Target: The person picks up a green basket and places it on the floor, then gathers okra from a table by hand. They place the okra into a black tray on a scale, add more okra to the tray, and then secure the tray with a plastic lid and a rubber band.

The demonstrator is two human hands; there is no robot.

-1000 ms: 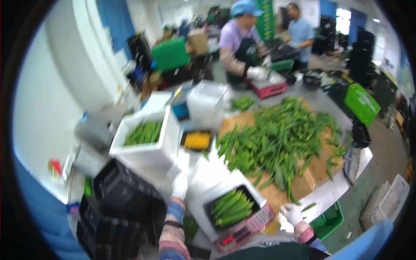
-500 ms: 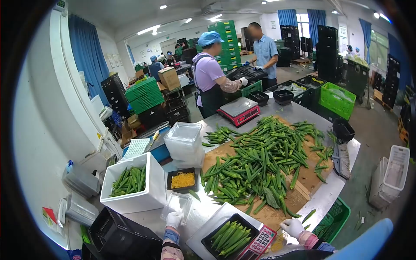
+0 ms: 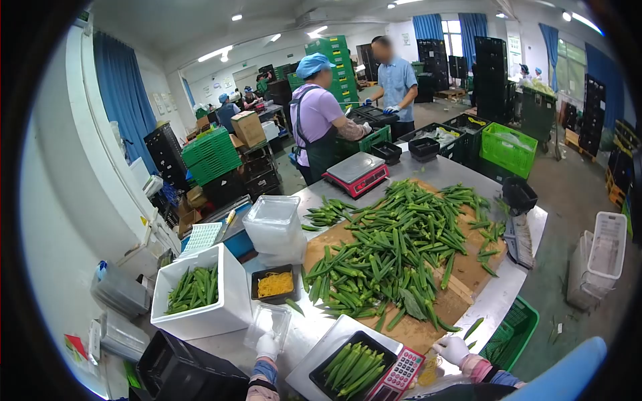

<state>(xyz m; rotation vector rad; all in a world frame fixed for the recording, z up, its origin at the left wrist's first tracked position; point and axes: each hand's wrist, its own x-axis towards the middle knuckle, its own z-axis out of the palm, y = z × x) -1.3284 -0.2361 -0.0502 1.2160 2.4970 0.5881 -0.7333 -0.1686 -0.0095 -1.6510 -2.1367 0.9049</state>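
The left hand (image 3: 267, 345) is gripping a clear lid (image 3: 273, 319); the right hand (image 3: 453, 349) is sitting beside rubber bands (image 3: 426, 373), its fingers' hold unclear

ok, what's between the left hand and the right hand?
The near scale with a black tray of okra on it, then yellow bands by the right hand. Shows in the head view.

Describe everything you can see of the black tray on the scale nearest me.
The black tray looks plastic: shallow, rectangular, with raised sides. It rests open side up on the near scale, set at a slant in the view, its right side by the red keypad. Green okra pods lie inside, roughly lined up. The left hand and right hand are clear of it.
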